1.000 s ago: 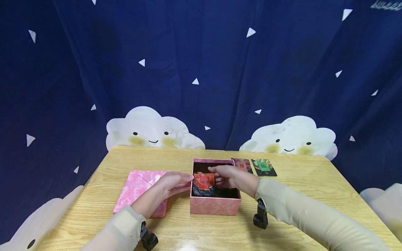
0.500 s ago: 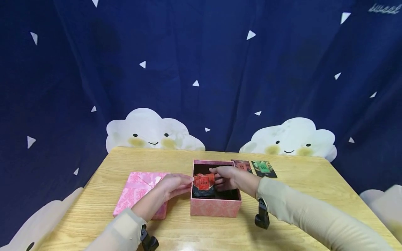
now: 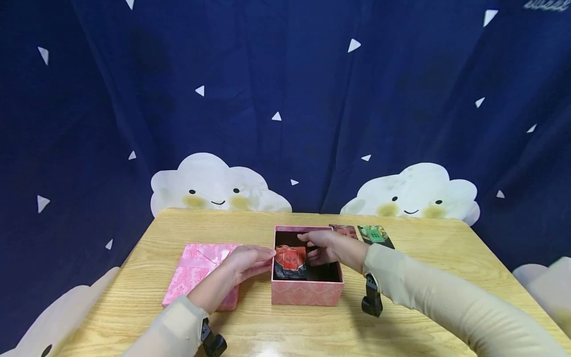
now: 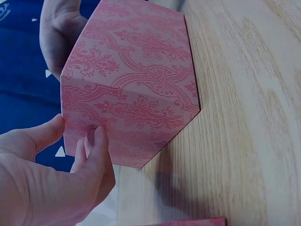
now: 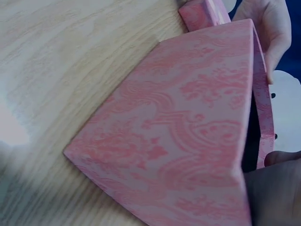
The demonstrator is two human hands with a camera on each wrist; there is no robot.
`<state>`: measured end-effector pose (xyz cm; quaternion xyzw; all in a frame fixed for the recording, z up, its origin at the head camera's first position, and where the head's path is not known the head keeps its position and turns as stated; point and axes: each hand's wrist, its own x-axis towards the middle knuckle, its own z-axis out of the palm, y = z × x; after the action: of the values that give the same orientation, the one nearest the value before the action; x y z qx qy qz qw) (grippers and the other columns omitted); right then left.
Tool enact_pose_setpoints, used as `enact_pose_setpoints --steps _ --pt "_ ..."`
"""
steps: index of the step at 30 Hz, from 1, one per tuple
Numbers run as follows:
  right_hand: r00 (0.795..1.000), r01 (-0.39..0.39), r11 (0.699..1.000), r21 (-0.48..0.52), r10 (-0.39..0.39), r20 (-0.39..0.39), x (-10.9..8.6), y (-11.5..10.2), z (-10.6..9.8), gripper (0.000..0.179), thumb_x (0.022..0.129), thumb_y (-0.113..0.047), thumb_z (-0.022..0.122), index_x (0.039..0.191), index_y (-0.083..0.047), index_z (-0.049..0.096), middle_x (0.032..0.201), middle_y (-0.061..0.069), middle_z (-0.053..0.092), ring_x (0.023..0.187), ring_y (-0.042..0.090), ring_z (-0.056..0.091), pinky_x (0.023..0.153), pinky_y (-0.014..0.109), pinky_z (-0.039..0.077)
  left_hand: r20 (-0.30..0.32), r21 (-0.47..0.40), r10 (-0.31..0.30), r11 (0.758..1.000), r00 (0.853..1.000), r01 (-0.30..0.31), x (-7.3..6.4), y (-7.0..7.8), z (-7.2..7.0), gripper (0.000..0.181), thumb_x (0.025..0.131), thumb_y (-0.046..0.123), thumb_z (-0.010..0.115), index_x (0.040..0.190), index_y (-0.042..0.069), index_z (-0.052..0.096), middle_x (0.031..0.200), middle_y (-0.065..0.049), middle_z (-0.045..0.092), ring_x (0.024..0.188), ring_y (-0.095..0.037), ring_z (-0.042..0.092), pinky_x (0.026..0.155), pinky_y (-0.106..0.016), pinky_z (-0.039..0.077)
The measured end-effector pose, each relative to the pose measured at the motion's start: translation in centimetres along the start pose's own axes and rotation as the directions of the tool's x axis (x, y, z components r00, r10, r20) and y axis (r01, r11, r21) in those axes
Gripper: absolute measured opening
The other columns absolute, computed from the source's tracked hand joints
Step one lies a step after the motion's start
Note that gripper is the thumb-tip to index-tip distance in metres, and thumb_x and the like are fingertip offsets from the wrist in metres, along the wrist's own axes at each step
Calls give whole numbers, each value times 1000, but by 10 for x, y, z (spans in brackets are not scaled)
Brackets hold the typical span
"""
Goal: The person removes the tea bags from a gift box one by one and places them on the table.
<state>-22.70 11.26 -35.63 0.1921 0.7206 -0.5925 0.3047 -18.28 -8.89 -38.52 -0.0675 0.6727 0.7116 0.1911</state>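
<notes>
The pink patterned box [image 3: 308, 293] stands uncovered on the table, its inside dark. A red and black packet [image 3: 291, 260] lies in its left half. My left hand [image 3: 251, 263] holds the box's left wall, thumb at the rim and fingertips against the outside, as the left wrist view shows on the box [image 4: 136, 89]. My right hand [image 3: 323, 246] reaches over the right wall into the box, fingers loosely bent just right of the packet, with nothing visible in them. Its fingertips are hidden in the right wrist view, behind the box wall [image 5: 164, 117].
A pink lid [image 3: 196, 267] with a bow lies left of the box, partly under my left forearm. Behind the right hand are a dark red packet [image 3: 345, 231] and a green and black packet [image 3: 375, 235]. A navy curtain [image 3: 250, 99] hangs behind the wooden table [image 3: 428, 258].
My right hand has shifted slightly right and up, away from the red and black packet, which stays in the box. The left hand keeps its place at the left wall.
</notes>
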Motion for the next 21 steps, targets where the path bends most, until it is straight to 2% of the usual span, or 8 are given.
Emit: enact_pose_setpoints --steps 6,13,21 --pt "999 -25 1000 13 25 40 7 7 0 61 98 -27 51 140 11 29 139 35 40 135 46 39 115 54 37 -6 10 -4 1000 1000 4 1 -1 0 30 91 1 60 115 -15 59 104 -16 69 85 -14 67 96 -39 57" --pt "998 -20 1000 -10 20 60 -3 3 3 62 100 -27 45 143 12 23 143 36 35 138 46 35 118 53 32 3 -3 3 1000 1000 -3 2 0 0 29 90 0 60 115 -15 58 102 -15 69 86 -14 67 95 -38 58" --pt "1000 -3 1000 -8 4 10 -8 4 5 56 99 -26 49 138 10 34 134 31 48 128 39 48 113 51 42 7 -18 1 1000 1000 -1 2 -2 0 28 90 -2 60 113 -16 58 97 -11 69 83 -12 66 92 -36 59"
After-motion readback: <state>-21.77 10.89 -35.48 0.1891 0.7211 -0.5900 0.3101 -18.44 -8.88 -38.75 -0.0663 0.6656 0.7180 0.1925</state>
